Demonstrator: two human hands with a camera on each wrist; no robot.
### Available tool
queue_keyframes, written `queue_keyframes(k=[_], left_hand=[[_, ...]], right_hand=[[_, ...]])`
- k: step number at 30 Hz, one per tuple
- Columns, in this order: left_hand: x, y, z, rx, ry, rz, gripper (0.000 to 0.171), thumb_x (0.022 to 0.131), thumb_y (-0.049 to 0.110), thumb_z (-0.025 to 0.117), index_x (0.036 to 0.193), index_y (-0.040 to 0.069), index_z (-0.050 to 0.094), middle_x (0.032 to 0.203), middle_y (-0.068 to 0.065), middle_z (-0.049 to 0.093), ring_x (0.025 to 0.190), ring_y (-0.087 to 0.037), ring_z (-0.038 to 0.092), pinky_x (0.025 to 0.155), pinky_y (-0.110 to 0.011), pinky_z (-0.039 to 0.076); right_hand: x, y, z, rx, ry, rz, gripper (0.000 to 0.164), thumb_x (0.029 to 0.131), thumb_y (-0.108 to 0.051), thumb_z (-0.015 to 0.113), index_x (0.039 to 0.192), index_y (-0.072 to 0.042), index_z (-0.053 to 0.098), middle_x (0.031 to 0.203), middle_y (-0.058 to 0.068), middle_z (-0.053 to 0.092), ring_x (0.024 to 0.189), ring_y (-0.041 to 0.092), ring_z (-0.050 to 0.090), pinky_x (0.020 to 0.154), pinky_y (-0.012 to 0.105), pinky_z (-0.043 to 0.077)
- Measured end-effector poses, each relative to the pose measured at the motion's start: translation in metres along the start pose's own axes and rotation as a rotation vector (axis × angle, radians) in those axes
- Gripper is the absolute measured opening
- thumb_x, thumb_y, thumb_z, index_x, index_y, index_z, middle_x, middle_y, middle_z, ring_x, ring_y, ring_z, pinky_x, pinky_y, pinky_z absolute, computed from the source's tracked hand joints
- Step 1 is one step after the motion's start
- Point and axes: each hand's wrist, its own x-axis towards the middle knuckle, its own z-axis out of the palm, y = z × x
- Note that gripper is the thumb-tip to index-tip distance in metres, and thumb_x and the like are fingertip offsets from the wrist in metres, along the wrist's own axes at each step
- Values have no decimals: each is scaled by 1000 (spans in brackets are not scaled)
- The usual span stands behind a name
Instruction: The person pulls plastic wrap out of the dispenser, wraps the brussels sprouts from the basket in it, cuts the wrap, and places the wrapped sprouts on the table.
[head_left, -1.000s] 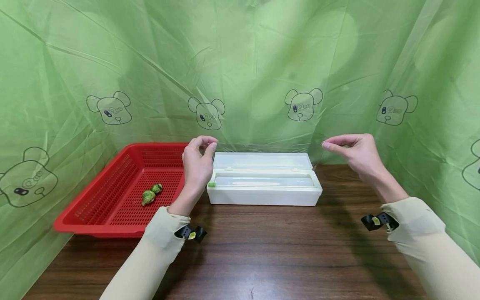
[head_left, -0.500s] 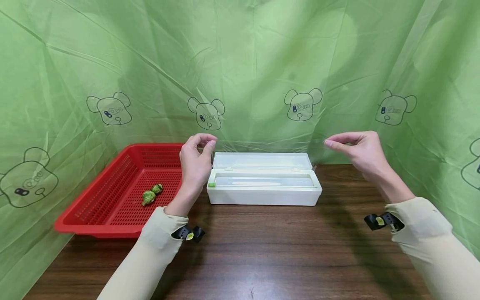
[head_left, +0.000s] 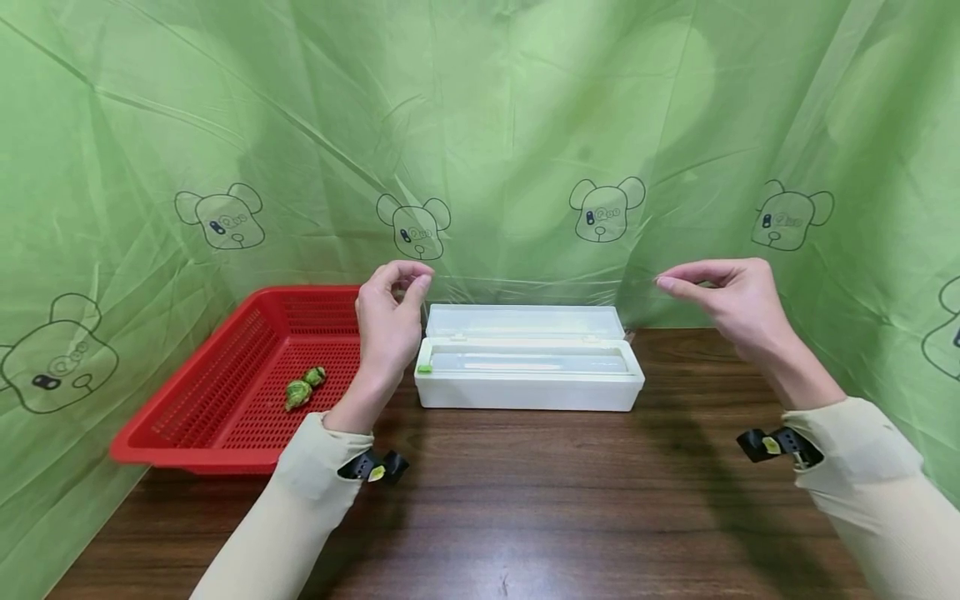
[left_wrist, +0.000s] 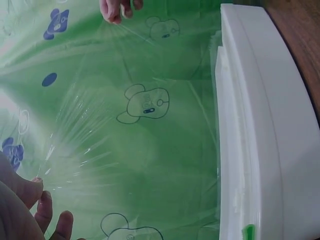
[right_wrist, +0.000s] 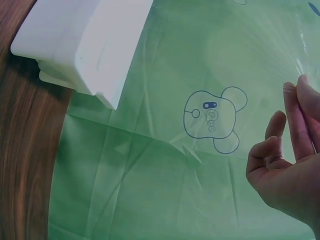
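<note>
with the left hand [head_left: 387, 321] at roughly ten o'clock from the white box [head_left: 529, 394] and the right hand [head_left: 742, 304] at two, thumbs and fingers pinched the clear film [left_wrist: 92, 155] spread out at twelve. imo a level, even pull mattered most, since creases [left_wrist: 70, 125] fanned out from both grips.

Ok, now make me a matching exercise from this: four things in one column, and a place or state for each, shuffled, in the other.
Things:
1. red basket
2. small green vegetables
3. white box
4. clear film

Places and states:
A. pinched by the left hand and the right hand
B. lying inside a basket
C. lid open
D. left of the box

Right pairs: 1-D, 2-B, 3-C, 4-A.
</note>
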Motion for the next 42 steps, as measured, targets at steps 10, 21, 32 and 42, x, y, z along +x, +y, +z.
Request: queue_keyframes(k=[10,21,32,42], left_hand=[[-3,9,-5,-32,-11,7,10,100,1,70,105,4,77,98,-7,64,89,-20,57,77,-30,44],[-8,15,-10,-27,-23,36,9,100,3,70,106,5,78,98,-5,64,90,-15,57,77,-29,45],[-13,23,-18,-56,-39,88,10,99,-2,69,104,1,77,97,-8,65,91,-15,57,84,-31,47],[-22,30,-27,-55,-63,110,10,99,-3,68,104,0,77,96,-8,64,91,-14,58,86,-31,50]], right_hand=[[-5,-6,-3,13,4,-29,29,93,-22,85,111,-1,81,96,-10,80,96,6,71,85,16,49],[-12,-9,-8,13,19,-35,26,93,-21,84,111,-2,81,97,-7,80,96,5,71,83,16,50],[-27,-18,-15,-1,19,-48,29,93,-23,84,112,-1,81,100,-5,80,95,7,70,76,17,48],[-43,-22,-20,-3,31,-78,23,93,-15,83,109,2,80,99,-3,80,95,7,72,76,15,52]])
